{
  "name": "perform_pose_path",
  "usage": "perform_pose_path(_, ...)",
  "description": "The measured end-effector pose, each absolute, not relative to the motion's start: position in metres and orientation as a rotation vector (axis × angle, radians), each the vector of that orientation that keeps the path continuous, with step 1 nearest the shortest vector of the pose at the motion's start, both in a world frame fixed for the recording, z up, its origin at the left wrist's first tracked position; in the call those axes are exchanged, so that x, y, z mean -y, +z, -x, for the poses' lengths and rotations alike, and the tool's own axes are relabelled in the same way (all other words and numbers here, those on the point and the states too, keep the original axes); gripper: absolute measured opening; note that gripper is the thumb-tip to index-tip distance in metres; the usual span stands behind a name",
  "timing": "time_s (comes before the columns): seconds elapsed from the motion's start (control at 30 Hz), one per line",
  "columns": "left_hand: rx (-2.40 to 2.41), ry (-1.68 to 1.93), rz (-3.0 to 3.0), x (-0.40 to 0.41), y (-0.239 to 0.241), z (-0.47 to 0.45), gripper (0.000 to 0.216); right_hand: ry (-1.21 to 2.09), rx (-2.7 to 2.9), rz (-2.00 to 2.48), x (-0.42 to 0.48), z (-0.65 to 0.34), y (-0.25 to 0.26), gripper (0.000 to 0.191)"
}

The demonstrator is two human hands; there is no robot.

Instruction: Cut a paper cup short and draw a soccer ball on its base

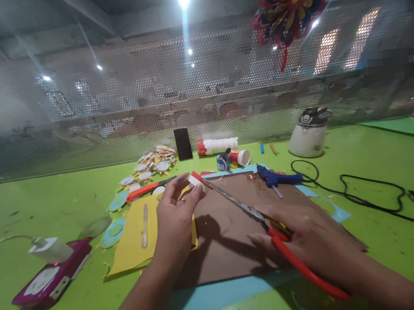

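Left hand grip pinched on small red-and-white piece, held over far-left part of brown board. Right hand grip wrapped around scissors handles, blade tips right at the piece. Trimming looks under way, not done; can't tell how deep the cut goes. Round white-and-yellow pieces piled far left look already made up. Glue gun sits far right, not in hand; any gluing looks still left.
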State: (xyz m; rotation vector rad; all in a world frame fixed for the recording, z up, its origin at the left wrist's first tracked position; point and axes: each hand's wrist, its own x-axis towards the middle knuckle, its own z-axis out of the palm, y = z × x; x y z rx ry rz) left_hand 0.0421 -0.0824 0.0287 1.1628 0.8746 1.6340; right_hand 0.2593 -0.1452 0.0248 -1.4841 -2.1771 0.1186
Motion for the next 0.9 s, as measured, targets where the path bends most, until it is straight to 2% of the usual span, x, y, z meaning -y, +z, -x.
perform_pose_path(0.2,-0.861,1.595,-1.154,0.085,0.029,-0.045,0.036,0.151,2.208,1.494,0.144,-0.259,0.027,0.019)
perform_pose_path(0.67,-0.863,1.586,-1.149,0.088,0.032,-0.046,0.035,0.199,2.17,1.569,0.147,-0.26,0.023,0.034)
perform_pose_path(0.9,-0.915,1.59,-1.206,0.09,0.033,-0.047,0.036,0.284,2.189,1.53,0.145,-0.258,0.033,0.025)
